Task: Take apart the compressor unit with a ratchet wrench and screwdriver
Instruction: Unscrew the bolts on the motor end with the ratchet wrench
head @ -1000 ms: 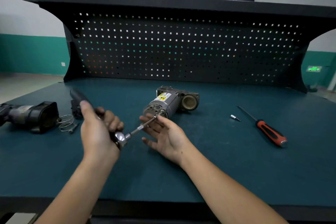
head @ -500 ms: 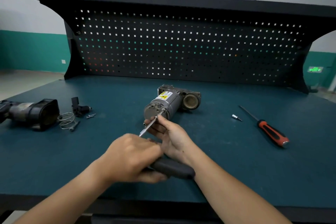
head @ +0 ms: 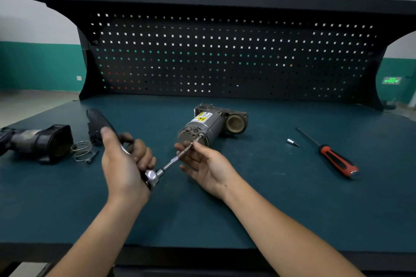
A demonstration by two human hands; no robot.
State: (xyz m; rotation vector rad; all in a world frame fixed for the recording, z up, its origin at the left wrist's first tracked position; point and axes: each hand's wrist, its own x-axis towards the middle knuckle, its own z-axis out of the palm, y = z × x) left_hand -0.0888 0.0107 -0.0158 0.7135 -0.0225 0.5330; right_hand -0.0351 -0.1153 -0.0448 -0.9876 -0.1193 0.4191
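Left hand (head: pixel 123 164) grips ratchet wrench (head: pixel 152 178); right hand (head: pixel 209 166) pinches its extension (head: pixel 177 158) at compressor unit (head: pixel 200 126).

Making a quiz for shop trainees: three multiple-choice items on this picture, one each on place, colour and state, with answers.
1. The screwdriver lies: A left of the compressor; B right of it; C on top of it.
2. Its handle is: A red and black; B blue; C yellow.
3. The left hand: A lies open, idle; B grips the ratchet; C holds a hammer.
Answers: 1 B, it lies far right; 2 A, red with black inlay; 3 B, its fingers curl round the handle while the right hand pinches the extension.
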